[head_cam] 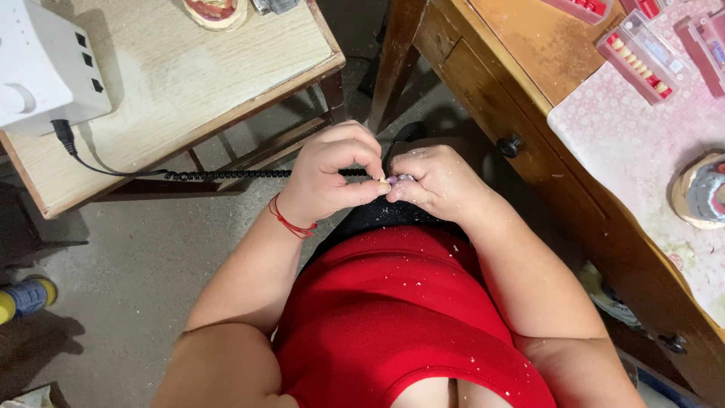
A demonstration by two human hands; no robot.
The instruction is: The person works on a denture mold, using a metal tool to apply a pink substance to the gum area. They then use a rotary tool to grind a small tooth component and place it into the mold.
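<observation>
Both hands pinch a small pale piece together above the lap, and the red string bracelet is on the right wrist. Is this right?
Not quite. The head view shows the red string bracelet on the left wrist, not the right. The rest holds: the left hand and the right hand pinch a small pale piece together above the lap.

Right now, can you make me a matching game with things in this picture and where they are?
Things:
1. white machine
2. red string bracelet
3. trays of small teeth
4. small pale piece

Places:
A. on the left wrist
B. pinched between the fingertips of the left hand and right hand
C. on the light wooden side table
D. on the workbench at the right

Pairs: 1-C, 2-A, 3-D, 4-B
</observation>
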